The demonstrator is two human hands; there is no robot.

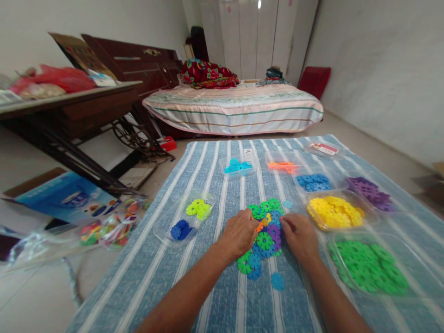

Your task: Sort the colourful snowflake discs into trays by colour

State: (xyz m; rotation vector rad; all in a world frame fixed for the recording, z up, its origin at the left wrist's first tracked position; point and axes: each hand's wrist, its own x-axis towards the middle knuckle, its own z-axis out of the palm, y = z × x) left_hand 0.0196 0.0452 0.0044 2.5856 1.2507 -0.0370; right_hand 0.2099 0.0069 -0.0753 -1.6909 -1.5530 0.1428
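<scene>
A loose pile of notched plastic disc pieces (264, 241) in green, blue, purple, orange and yellow lies on the striped cloth between my hands. My left hand (241, 232) is closed at the pile's left side, its fingers bent down. An orange disc (259, 226) shows right by those fingertips; whether they grip it is unclear. On the opposite side, my right hand (301, 235) has thumb and fingers pinched together at the pile's edge, and what is in the pinch is hidden. One blue disc (277, 281) lies apart, nearer to me.
Clear plastic boxes hold sorted discs: green (371, 268), yellow (335, 212), purple (370, 193), blue (314, 182), orange (282, 166) and light blue (238, 166). At left, another box holds lime discs (200, 209) and dark blue discs (181, 229). A bed (232, 111) stands beyond.
</scene>
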